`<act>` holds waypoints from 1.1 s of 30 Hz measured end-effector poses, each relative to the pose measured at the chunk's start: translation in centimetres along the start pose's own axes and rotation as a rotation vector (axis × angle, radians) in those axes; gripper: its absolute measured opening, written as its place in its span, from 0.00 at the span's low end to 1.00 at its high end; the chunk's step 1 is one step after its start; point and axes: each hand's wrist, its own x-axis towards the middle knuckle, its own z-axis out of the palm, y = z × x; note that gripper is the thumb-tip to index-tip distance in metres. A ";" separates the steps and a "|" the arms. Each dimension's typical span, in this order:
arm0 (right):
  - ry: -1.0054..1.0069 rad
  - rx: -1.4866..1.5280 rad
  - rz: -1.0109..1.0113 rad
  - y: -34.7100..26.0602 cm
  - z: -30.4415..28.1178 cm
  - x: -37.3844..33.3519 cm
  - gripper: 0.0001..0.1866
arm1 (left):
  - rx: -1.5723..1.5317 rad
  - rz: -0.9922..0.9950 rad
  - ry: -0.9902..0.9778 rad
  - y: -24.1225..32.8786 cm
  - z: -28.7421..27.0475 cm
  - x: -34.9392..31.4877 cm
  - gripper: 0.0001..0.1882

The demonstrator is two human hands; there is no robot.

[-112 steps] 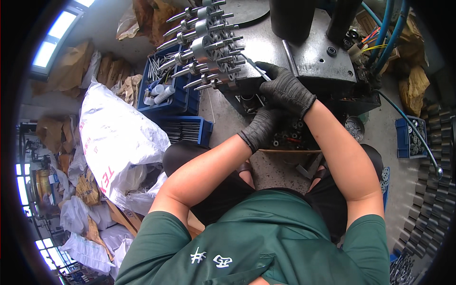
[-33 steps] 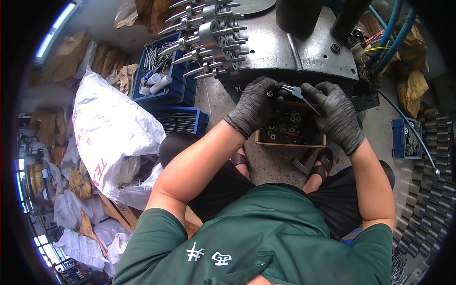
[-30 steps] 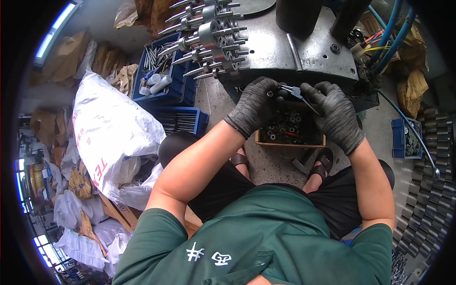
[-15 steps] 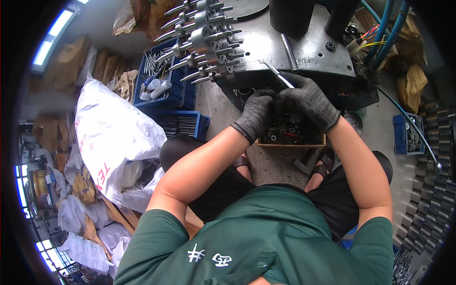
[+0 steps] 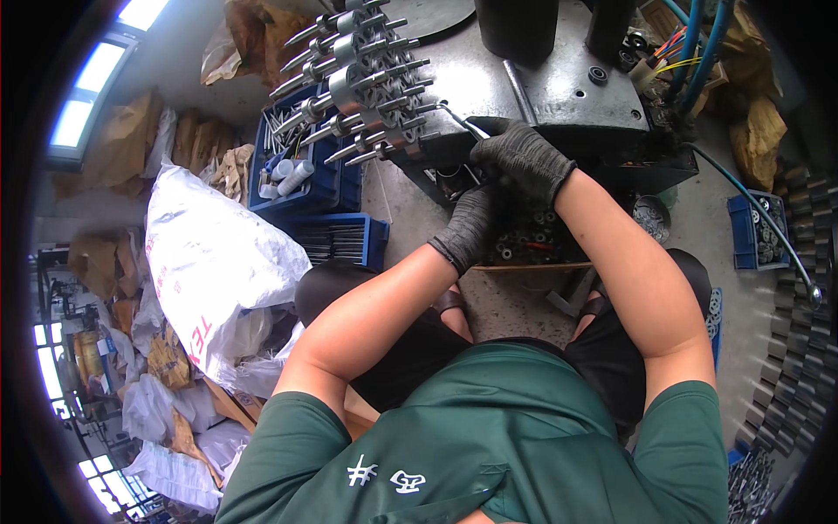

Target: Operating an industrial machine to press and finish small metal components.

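Observation:
My right hand [image 5: 528, 157], in a dark grey knit glove, is closed around a slim metal pick with a bent tip [image 5: 471, 127]. The pick points up and left over the front edge of the steel bench top [image 5: 567, 109], close to a stack of metal shafts [image 5: 358, 96] with rings on them. Lower and to the left is my gloved left hand [image 5: 467, 229], beside an open tray of small dark parts and rings [image 5: 532, 246]. Its fingers are lost in shadow beneath the bench edge and the right hand.
A round rod [image 5: 521, 92] and a bearing [image 5: 597, 75] lie on the bench. Blue bins [image 5: 375, 240] and a white sack [image 5: 218, 253] stand at left. Blue hoses [image 5: 707, 61] and another parts bin [image 5: 755, 231] are at right. A bowl [image 5: 650, 218] sits right of the tray.
My right hand has moved left with the pick, bringing its tip near the shafts. The left hand has shifted slightly down and left. The whole view has shifted a little too.

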 end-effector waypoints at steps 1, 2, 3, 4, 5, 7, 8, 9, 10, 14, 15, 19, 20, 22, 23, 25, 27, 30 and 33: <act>-0.001 -0.011 -0.008 -0.2 -0.1 -0.1 0.30 | -0.131 -0.002 0.005 0.0 0.0 -0.3 0.12; -0.001 -0.023 -0.017 -0.4 -0.2 -0.2 0.31 | -0.262 -0.005 0.011 -0.1 -0.4 -0.3 0.11; -0.002 -0.024 -0.016 -0.6 -0.3 -0.4 0.31 | -0.263 -0.006 0.011 -0.2 -0.9 -0.2 0.11; -0.016 -0.031 -0.002 -0.9 -0.5 -0.5 0.31 | -0.282 -0.027 -0.041 -0.3 -1.3 0.1 0.12; -0.029 -0.040 0.010 -1.0 -0.6 -0.5 0.31 | -0.301 -0.047 -0.093 -0.3 -1.7 0.3 0.12; -0.018 -0.053 0.016 -0.6 -0.6 -0.3 0.32 | -0.470 -0.130 -0.078 -0.3 -2.5 0.4 0.12; -0.008 -0.066 0.020 -0.4 -0.5 -0.1 0.32 | -0.637 -0.215 -0.063 -0.3 -2.6 0.3 0.11; -0.011 -0.066 0.019 -0.3 -0.4 0.1 0.32 | -0.637 -0.218 -0.064 -0.3 -2.0 0.2 0.11; -0.024 -0.070 0.011 -0.3 -0.2 0.3 0.32 | -0.546 -0.175 -0.049 -0.4 -1.1 0.1 0.12; -0.032 -0.027 -0.021 0.5 0.0 1.1 0.32 | -0.471 -0.162 -0.260 -0.2 -1.5 0.9 0.21; -0.034 -0.026 -0.021 0.2 0.2 0.8 0.32 | -0.471 -0.164 -0.262 -0.2 -1.3 0.8 0.21; 0.031 -0.071 -0.093 1.8 1.6 1.5 0.27 | -0.354 -0.134 -0.086 -0.4 1.5 -0.1 0.21; 0.071 -0.048 -0.170 2.0 2.1 1.6 0.25 | -0.281 -0.134 0.012 -0.3 1.1 -0.1 0.21; -0.023 0.158 -0.091 2.2 2.0 1.5 0.23 | -0.584 -0.281 -0.154 -0.3 0.3 0.1 0.20; -0.114 0.365 -0.012 2.0 1.8 1.2 0.21 | -0.885 -0.423 -0.325 -0.3 -1.2 0.4 0.20; -0.222 0.549 0.112 2.4 1.2 1.7 0.20 | -1.073 -0.537 -0.366 -0.2 -4.5 0.6 0.19; -0.219 0.612 0.230 0.8 2.1 0.8 0.22 | -1.256 -0.668 -0.400 -0.3 -4.9 -0.1 0.19; -0.050 0.080 0.007 0.1 2.8 0.3 0.23 | -1.276 -0.573 -0.123 0.1 -1.2 -1.4 0.18; 0.063 -0.186 -0.147 1.0 2.4 1.1 0.24 | -1.633 -0.412 0.229 0.3 3.4 -0.8 0.17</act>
